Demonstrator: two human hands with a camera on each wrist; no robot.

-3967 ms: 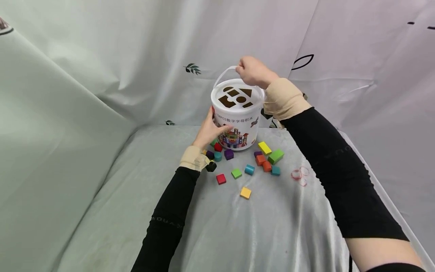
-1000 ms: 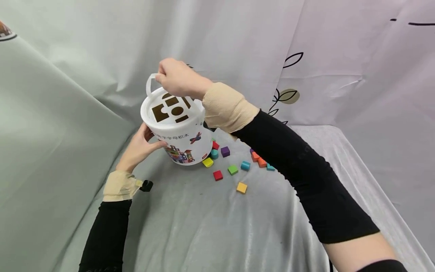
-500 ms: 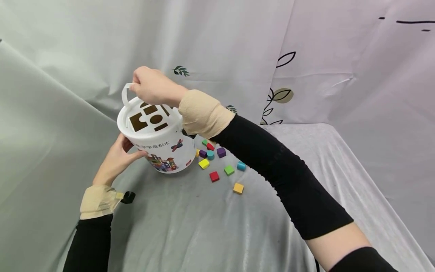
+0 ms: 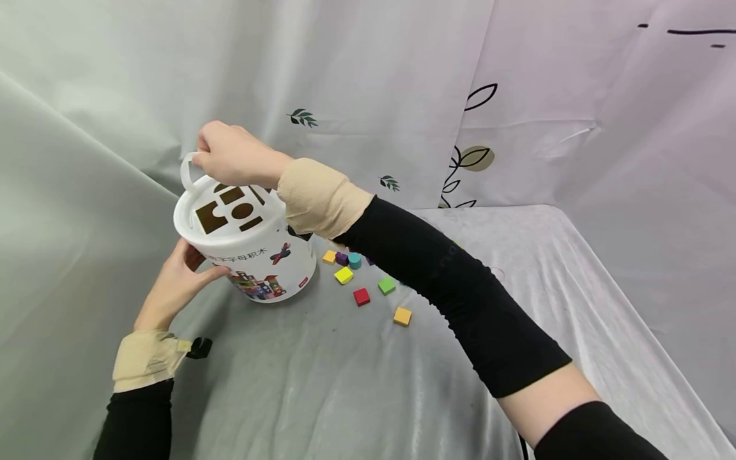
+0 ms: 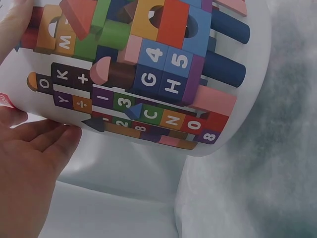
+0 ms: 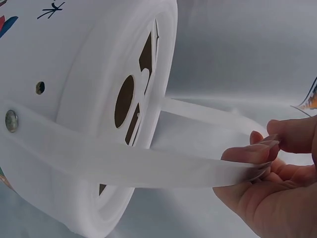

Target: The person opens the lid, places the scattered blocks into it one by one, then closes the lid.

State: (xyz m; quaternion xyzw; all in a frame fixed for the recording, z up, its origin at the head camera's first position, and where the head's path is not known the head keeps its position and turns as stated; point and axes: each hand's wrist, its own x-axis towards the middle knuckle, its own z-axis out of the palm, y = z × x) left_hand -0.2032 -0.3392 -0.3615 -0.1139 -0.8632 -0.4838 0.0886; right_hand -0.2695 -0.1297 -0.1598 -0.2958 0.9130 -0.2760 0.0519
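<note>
A white toy-block bucket (image 4: 247, 255) with printed blocks on its side is at the left of the cloth-covered table. Its white lid (image 4: 198, 236) has several shaped holes. My right hand (image 4: 238, 153) grips the arched handle (image 6: 129, 163) above the lid, fingers curled round the strap in the right wrist view. Against the bucket's left side, my left hand (image 4: 172, 281) holds on with the thumb in front and the fingers further round, partly hidden. I cannot tell whether the base touches the cloth.
Right of the bucket lie loose blocks: a yellow block (image 4: 344, 275), a red block (image 4: 361, 296), a green block (image 4: 386, 285), a light-orange block (image 4: 402, 316) and a teal cylinder (image 4: 354, 260). My right forearm covers others. A cloth wall (image 4: 368, 83) stands behind.
Both hands and the bucket have moved from the table's middle to the left, toward me a little. Blocks beside the bucket have come into view; the right arm now covers those further right.
</note>
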